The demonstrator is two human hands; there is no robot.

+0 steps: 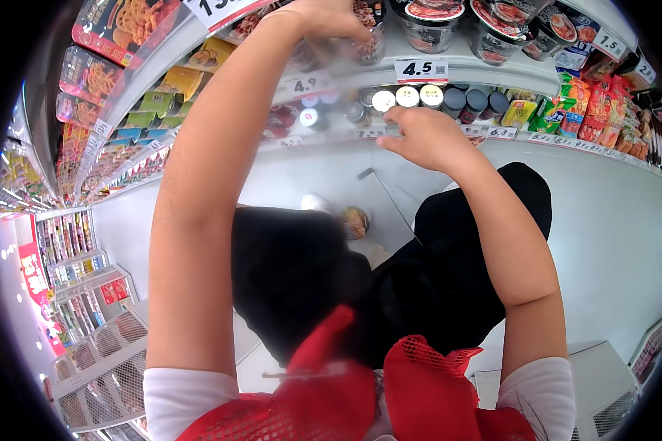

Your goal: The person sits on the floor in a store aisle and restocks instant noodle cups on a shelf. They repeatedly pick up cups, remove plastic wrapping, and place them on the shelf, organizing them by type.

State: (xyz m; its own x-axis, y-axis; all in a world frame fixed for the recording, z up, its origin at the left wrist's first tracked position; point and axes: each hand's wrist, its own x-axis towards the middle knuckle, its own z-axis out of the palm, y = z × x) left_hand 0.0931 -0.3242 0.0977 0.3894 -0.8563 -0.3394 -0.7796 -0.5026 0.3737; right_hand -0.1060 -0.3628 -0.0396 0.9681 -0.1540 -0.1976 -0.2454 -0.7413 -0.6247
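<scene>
My left hand (331, 21) reaches onto the upper shelf, its fingers partly cut off by the top of the picture. Its thumb lies over a dark printed food cup (370, 47); whether it grips the cup cannot be seen. Lower down, my right hand (433, 138) is held with thumb and forefinger apart and nothing between them. Its fingertips are just in front of a white-lidded jar (383, 101) on the lower shelf; contact is unclear. Beside that jar stand another white-lidded jar (407, 96) and a dark-lidded jar (453, 102).
Black instant-food cups (427, 33) stand right of my left hand, above a price tag (421, 70). Colourful snack bags (576, 110) fill the lower shelf at right. On the floor (601, 220), a food tub (356, 222) sits between my black-clad legs. A mesh rack (102, 369) stands at left.
</scene>
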